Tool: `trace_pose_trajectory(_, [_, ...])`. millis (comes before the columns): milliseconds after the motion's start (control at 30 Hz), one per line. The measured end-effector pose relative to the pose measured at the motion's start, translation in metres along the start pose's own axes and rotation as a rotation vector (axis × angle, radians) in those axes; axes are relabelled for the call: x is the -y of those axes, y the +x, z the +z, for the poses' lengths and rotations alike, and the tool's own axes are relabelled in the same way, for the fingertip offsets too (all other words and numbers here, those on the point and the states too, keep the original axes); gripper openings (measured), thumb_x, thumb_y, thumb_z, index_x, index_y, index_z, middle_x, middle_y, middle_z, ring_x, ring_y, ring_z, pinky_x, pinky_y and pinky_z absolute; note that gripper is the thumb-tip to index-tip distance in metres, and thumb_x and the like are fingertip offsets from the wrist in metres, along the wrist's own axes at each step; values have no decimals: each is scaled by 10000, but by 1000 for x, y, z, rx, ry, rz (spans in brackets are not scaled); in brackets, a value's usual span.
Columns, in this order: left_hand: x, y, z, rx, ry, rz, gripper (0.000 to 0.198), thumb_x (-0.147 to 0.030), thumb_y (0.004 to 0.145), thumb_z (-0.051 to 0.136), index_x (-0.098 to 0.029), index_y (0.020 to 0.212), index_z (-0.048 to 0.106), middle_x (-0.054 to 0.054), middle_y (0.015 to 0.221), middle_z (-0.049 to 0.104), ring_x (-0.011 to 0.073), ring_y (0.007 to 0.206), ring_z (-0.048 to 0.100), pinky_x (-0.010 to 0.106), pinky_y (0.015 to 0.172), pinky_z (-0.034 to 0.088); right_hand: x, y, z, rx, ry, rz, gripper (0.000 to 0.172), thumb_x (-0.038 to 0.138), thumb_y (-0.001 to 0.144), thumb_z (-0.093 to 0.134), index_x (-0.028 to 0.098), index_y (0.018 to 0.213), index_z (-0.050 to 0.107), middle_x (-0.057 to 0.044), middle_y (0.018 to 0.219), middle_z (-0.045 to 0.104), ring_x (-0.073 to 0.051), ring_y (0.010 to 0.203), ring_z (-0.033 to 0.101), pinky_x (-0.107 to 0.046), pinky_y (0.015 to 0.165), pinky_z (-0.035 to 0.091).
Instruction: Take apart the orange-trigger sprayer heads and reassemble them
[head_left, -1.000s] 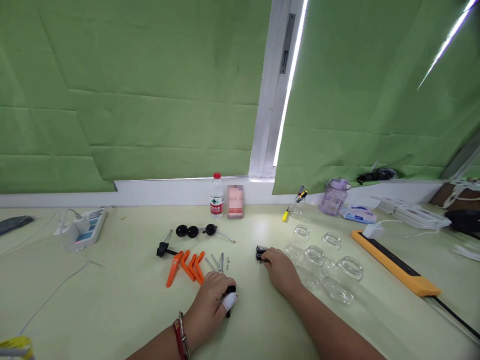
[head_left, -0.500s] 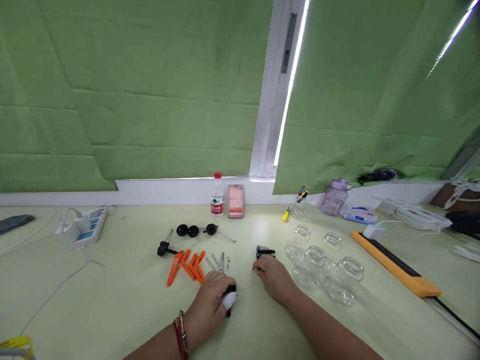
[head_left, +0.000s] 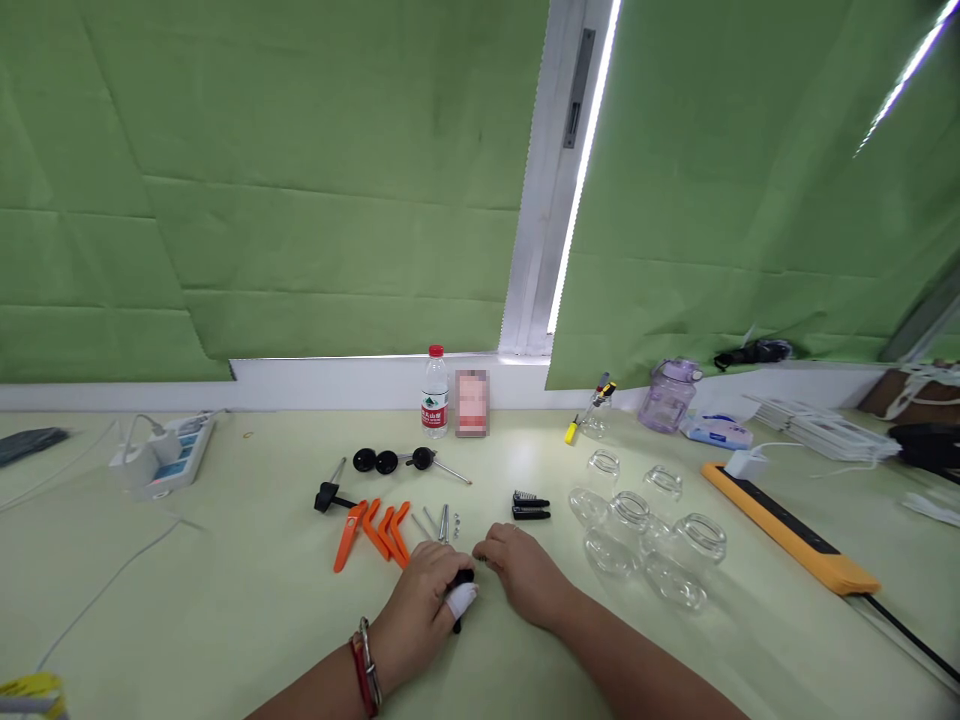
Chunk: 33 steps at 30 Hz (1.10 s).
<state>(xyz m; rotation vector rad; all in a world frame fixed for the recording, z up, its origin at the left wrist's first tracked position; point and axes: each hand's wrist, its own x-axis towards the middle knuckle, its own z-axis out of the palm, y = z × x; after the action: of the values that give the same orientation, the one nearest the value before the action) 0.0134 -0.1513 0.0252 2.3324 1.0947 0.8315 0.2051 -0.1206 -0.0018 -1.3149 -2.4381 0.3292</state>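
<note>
My left hand [head_left: 429,596], a white wrap on its thumb, is closed around a black plastic part [head_left: 457,628], most of which the fingers hide. Just to its right my right hand [head_left: 521,572] pinches a small dark piece [head_left: 481,558], perhaps a spring; the fingertips cover most of it. Beyond the right hand lie two black parts [head_left: 531,513], with a coil spring [head_left: 527,494] along the farther one. Several metal screws [head_left: 444,522] and small nuts [head_left: 457,526] lie past the left hand. Orange levers [head_left: 377,530] are fanned out to its left.
Round black knobs [head_left: 386,462] and a screwdriver-like rod [head_left: 453,472] lie farther back. Clear glass jars [head_left: 631,508] stand on the right, beside an orange power strip [head_left: 795,530]. A water bottle [head_left: 435,395] is by the wall; a white power strip [head_left: 180,455] lies left.
My right hand has drawn back from the black parts and moved left, close to my left hand, with the small dark piece in its fingertips. My left hand has hardly moved.
</note>
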Motion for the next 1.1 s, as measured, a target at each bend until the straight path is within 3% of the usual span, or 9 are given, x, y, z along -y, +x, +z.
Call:
trace_pose_trajectory(233, [0,-1,0,22,0,-24,162,-256,879,432,-206,931,577,49,867,598,207,855,506,354,792,430,-3,-1,-6,-74,237,42,250,63,803,431,203,927,597,-26,908,591,-153,848,529,-255,757,381])
trace_pose_trajectory(467, [1,0,0,26,0,-23,148,-250,870,449,-209,928,579,44,869,595,206,857,505,345,791,428,-16,-8,-16,-71,439,129,209,58,749,457,204,858,558,7,799,575,-134,736,510,-235,675,390])
trace_pose_trajectory(1100, [3,1,1,14,-9,-21,136,-238,862,457,-217,921,577,47,886,602,210,875,517,342,802,431,-20,-10,-26,-47,428,57,195,44,740,477,196,824,565,15,807,592,-121,737,514,-220,670,383])
